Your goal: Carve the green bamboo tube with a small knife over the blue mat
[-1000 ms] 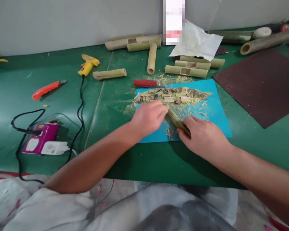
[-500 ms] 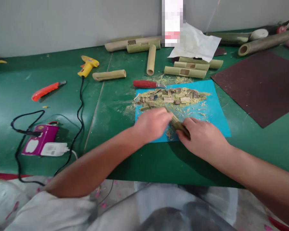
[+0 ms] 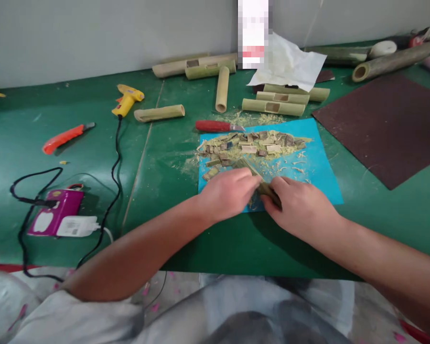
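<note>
Bamboo tube (image 3: 268, 190) sits in the grip of the right hand (image 3: 301, 200), which wraps its near end. The left hand (image 3: 232, 188) bends over the tube's middle; I can't tell if it holds anything. It has just slid nearer the right hand, so more of the far end shows, near chips (image 3: 249, 149) on blue paper (image 3: 322, 177).
</note>
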Demonstrator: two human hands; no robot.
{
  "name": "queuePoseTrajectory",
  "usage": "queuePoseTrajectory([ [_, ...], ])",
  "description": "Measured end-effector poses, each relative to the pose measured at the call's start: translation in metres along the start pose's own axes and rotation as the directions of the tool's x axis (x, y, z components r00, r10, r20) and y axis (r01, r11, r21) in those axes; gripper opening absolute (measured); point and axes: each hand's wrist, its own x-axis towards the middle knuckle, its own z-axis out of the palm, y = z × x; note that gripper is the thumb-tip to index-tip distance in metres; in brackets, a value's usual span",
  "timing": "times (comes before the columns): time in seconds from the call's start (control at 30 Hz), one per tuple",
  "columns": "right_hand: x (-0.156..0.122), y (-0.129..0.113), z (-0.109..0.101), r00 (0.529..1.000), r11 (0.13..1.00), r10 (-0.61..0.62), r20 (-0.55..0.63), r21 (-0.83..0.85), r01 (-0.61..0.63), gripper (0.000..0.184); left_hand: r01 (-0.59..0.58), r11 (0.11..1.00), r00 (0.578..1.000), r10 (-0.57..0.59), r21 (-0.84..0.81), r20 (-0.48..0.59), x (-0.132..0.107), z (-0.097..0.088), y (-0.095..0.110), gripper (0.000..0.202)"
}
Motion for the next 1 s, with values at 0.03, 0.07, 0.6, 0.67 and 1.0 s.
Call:
queuePoseTrajectory([
  [0.03,-0.0001,-0.0001,-0.0001,1.0,1.0,-0.003,-0.004,0.002,0.003,0.021,0.001,1.0,1.0,-0.001,-0.009,0.008,0.0,0.0,-0.0003,0.032],
  [0.07,-0.0002,-0.0003,-0.0002,1.0,1.0,0.003,-0.009,0.0,-0.003,0.021,0.026,1.0,1.0,-0.026,-0.005,-0.01,-0.0001,0.0,-0.0008,0.032],
  [0.6,-0.0007,0.0005,0.001,1.0,1.0,0.025,0.004,-0.004,-0.025,0.022,0.066,0.997,0.995,-0.062,0.048,-0.081,-0.004,0.0019,-0.0012,0.031],
  [0.67,-0.0009,0.0005,0.0013,1.0,1.0,0.016,0.003,-0.004,-0.016,0.021,0.047,0.998,0.997,-0.045,0.036,-0.059,-0.004,0.002,-0.0017,0.032],
  [1.0,-0.0014,-0.0011,0.0019,1.0,1.0,0.002,-0.003,0.011,-0.002,0.018,0.011,1.0,0.999,-0.011,0.005,0.034,-0.0041,0.0002,0.0021,0.036],
])
